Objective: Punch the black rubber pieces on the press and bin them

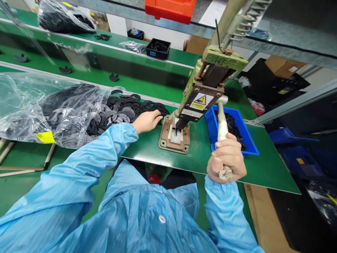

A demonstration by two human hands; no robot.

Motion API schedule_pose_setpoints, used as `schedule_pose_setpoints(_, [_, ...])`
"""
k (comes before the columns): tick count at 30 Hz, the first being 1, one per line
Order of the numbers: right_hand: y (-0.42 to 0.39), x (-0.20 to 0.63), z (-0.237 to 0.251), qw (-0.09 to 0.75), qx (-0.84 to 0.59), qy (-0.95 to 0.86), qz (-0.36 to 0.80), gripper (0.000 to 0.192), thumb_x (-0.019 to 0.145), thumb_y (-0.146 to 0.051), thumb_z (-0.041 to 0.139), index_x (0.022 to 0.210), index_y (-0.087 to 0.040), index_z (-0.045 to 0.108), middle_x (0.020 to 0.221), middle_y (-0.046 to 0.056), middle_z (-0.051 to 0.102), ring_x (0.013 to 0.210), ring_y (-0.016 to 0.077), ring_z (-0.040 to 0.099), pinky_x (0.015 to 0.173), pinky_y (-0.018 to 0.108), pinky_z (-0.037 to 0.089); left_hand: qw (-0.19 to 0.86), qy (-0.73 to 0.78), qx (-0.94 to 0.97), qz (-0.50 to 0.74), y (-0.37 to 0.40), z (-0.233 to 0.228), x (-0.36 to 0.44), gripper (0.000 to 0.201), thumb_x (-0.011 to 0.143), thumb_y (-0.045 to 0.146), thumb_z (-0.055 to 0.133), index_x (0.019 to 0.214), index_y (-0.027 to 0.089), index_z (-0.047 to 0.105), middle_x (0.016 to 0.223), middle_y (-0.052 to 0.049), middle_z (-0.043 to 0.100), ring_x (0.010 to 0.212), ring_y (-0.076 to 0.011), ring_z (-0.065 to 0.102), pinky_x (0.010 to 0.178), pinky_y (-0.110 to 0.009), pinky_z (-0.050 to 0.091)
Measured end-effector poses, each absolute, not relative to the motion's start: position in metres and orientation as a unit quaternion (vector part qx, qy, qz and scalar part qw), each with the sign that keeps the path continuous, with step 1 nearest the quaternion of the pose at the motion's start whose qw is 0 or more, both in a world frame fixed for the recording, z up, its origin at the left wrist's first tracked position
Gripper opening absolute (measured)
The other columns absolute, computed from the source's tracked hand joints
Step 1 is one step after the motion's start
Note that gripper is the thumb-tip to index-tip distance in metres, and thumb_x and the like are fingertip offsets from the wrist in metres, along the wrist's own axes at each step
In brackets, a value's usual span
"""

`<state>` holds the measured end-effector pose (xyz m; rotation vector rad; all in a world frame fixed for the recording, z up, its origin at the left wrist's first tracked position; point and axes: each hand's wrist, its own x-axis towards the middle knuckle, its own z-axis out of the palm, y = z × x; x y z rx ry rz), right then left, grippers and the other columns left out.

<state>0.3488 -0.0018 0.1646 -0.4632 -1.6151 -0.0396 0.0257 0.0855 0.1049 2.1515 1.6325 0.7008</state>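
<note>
Press [200, 102] stands mid-bench [147, 147]; its lever [222, 123] slants down toward the person, gripped at the end by the right hand [226, 158]. Left of the base, the left hand [147, 121] pinches a black ring [160, 113] off the pile [123, 110].

Left hand [147, 121]: fingertips hidden among black flat parts [123, 109]; grasp not discernible. Lever handle [222, 126]: near end concealed inside closed right hand [226, 160]. Clear bag [39, 109]: cut off at left edge, contents blurred by plastic. Blue bin [250, 138]: contents partly masked by handle. Press [200, 98]: tool tip over base plate [175, 135] too small to resolve. Orange crate [170, 10]: cropped by top edge. Far black tray [158, 48]: contents indistinct.
</note>
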Motion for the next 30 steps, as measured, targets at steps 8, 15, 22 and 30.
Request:
schedule_pose_setpoints(8, [0.000, 0.349, 0.166, 0.669, -0.199, -0.715, -0.019, 0.021, 0.086, -0.028, 0.070, 0.070, -0.024, 0.056, 0.065, -0.005, 0.062, 0.079, 0.0185, 0.068, 0.105, 0.061, 0.057, 0.549, 0.514, 0.563, 0.342, 0.087, 0.098, 0.075, 0.019, 0.094, 0.026, 0.079, 0.089, 0.016, 0.063, 0.069, 0.000, 0.069, 0.059, -0.0117, 0.063, 0.059, -0.023, 0.046])
schedule_pose_setpoints(15, [-0.002, 0.350, 0.165, 0.666, -0.202, -0.718, -0.021, 0.021, 0.086, -0.027, 0.069, 0.071, -0.024, 0.056, 0.066, -0.005, 0.062, 0.080, 0.0176, 0.069, 0.107, 0.059, 0.057, 0.567, 0.513, 0.547, 0.341, 0.098, 0.100, 0.083, 0.025, 0.091, 0.019, 0.082, 0.078, 0.015, 0.060, 0.063, 0.003, 0.064, 0.055, -0.0083, 0.057, 0.055, -0.021, 0.046])
schedule_pose_setpoints(22, [-0.002, 0.352, 0.165, 0.657, -0.212, -0.723, -0.021, 0.021, 0.087, -0.029, 0.069, 0.070, -0.024, 0.056, 0.065, -0.005, 0.063, 0.080, 0.0183, 0.070, 0.104, 0.062, 0.058, 0.564, 0.494, 0.575, 0.328, 0.106, 0.101, 0.074, 0.022, 0.092, 0.018, 0.081, 0.082, 0.015, 0.062, 0.072, 0.002, 0.062, 0.060, -0.0096, 0.062, 0.058, -0.024, 0.058])
schedule_pose_setpoints(30, [-0.004, 0.351, 0.166, 0.658, -0.216, -0.721, -0.012, 0.022, 0.088, -0.031, 0.070, 0.071, -0.025, 0.058, 0.066, -0.005, 0.063, 0.080, 0.0190, 0.069, 0.104, 0.063, 0.057, 0.566, 0.485, 0.583, 0.324, 0.110, 0.094, 0.077, 0.023, 0.087, 0.021, 0.086, 0.083, 0.014, 0.065, 0.074, 0.002, 0.061, 0.064, -0.0100, 0.062, 0.058, -0.023, 0.059])
